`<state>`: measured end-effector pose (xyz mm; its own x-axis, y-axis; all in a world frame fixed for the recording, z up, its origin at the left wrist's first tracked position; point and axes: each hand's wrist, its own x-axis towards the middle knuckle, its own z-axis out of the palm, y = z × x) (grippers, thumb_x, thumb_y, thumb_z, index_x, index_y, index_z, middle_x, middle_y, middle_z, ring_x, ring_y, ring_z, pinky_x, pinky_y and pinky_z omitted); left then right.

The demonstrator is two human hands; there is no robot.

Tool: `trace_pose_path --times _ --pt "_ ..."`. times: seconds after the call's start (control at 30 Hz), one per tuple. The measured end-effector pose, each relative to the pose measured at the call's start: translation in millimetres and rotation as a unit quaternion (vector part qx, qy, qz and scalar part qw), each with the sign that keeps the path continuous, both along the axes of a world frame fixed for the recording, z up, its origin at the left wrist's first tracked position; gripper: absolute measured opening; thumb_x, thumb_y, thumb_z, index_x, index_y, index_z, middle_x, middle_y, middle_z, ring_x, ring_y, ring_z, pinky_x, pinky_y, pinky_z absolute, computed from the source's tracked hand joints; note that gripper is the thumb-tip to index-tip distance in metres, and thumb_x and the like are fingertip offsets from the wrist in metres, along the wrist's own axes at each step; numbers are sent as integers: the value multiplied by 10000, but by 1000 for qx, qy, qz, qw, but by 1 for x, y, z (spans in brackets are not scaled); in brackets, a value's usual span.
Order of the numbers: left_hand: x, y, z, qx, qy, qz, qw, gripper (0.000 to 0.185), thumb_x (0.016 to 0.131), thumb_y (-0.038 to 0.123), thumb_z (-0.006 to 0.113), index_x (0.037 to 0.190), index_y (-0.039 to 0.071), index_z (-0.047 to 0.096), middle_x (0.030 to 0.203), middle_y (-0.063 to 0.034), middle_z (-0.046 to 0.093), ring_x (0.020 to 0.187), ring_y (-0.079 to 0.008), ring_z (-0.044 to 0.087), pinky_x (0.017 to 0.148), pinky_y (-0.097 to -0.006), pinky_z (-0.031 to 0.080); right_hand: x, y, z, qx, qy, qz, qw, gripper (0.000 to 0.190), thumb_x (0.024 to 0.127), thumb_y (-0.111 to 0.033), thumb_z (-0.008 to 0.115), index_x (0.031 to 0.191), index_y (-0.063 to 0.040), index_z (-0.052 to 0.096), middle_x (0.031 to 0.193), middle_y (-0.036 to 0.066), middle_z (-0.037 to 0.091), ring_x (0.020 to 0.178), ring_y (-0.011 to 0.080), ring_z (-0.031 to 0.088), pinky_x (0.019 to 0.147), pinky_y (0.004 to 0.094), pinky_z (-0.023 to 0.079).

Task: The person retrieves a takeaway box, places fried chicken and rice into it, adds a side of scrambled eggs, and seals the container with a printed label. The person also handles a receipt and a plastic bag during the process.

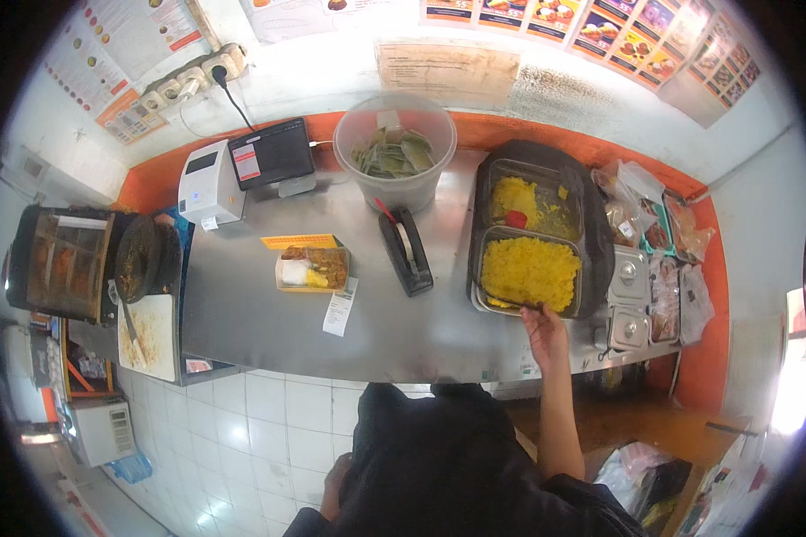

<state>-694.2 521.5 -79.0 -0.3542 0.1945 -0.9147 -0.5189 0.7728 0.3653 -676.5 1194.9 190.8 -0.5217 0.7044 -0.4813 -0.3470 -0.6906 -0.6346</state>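
My right hand [545, 333] is at the near edge of a tray of yellow rice [530, 272]; its fingertips touch the rim, and whether they grip it cannot be told. A second tray [537, 198] behind holds less rice and a red object [516, 219]. My left hand [336, 473] hangs low beside my dark clothing, its fingers partly hidden. On the steel counter, an open food box [313, 268] holds white and yellow food with brown pieces. A printed receipt [341, 307] lies against its near right corner. A black tape dispenser [405, 252] stands between box and trays.
A clear plastic bucket [396, 144] with green leaf pieces stands at the back, beside a tablet [273, 154] and a white label printer [209, 184]. Lidded steel containers [628, 275] sit at the right. A cutting board [153, 335] with a knife lies left.
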Motion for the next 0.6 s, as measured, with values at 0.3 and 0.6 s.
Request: trace_pose_path --times 0.3,0.6 --pt "-184 -1 38 86 4 63 994 326 1024 235 637 1285 43 663 1055 -105 763 932 -230 731 752 -352 577 1 -39 -29 130 -337 133 923 317 996 -144 622 1155 130 628 927 191 713 744 261 710 715 354 637" --pt "-319 60 130 -16 171 -486 857 297 977 253 609 1052 1 748 1051 -248 726 1039 -421 697 902 -497 555 -293 -93 -12 661 -392 178 614 348 933 -275 697 1131 10 713 1060 241 688 1012 416 662 910 489 515"
